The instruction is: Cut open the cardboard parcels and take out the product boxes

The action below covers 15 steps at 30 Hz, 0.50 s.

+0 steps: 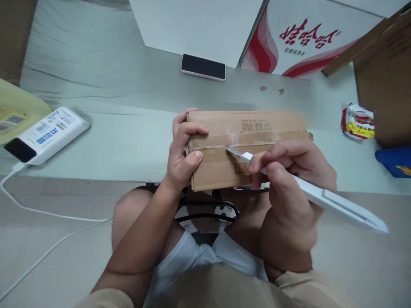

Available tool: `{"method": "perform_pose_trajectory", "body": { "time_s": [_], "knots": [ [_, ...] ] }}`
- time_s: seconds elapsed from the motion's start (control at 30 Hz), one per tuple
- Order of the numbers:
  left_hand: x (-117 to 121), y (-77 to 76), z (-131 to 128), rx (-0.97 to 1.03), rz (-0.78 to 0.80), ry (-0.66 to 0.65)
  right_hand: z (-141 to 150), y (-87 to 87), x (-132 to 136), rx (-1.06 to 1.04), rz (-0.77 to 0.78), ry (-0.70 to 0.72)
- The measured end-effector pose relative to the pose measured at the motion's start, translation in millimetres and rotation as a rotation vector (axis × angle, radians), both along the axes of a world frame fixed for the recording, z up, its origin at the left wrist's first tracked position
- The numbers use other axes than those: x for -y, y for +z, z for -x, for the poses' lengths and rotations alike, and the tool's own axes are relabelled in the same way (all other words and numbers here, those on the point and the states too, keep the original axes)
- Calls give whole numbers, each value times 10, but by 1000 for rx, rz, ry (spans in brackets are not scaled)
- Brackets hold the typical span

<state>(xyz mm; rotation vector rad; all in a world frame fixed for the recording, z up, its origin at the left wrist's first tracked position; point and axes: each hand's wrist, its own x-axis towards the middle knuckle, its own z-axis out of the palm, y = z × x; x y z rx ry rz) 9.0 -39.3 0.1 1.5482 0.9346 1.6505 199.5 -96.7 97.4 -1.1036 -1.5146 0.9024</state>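
A brown cardboard box [215, 167] lies at the front edge of the table, with a strip of clear tape along the seam on its top. My left hand [184, 149] grips the box's left end, thumb and fingers wrapped onto its top. In my right hand [289, 171] is a white utility knife [324, 194], held like a pen. Its blade is out, and the tip is at the taped seam near the middle of the box. The right hand hides the box's near right corner.
A black-topped slim device [203, 67] lies beyond the box, before a white carton [199, 25] and a red-and-white carton [298, 42]. Left are a white device [53, 134] with a cable and a yellow container [19, 111]. A snack packet [358, 122] and blue box [396, 161] are right.
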Motion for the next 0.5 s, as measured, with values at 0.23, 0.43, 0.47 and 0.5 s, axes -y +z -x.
{"method": "perform_pose_trajectory", "body": {
  "time_s": [0.23, 0.43, 0.47, 0.5],
  "knots": [
    [30, -14, -4, -12, -24, -2, 33, 78, -53, -107, 90, -134],
    [-1, -63, 13, -41, -84, -18, 47, 127, -122, -47, 155, -79],
    [-11, -67, 19, -40, -82, -27, 54, 116, -136, -50, 133, -80],
    [-19, -69, 25, -42, -77, -33, 62, 103, -149, -55, 107, -90]
  ]
}}
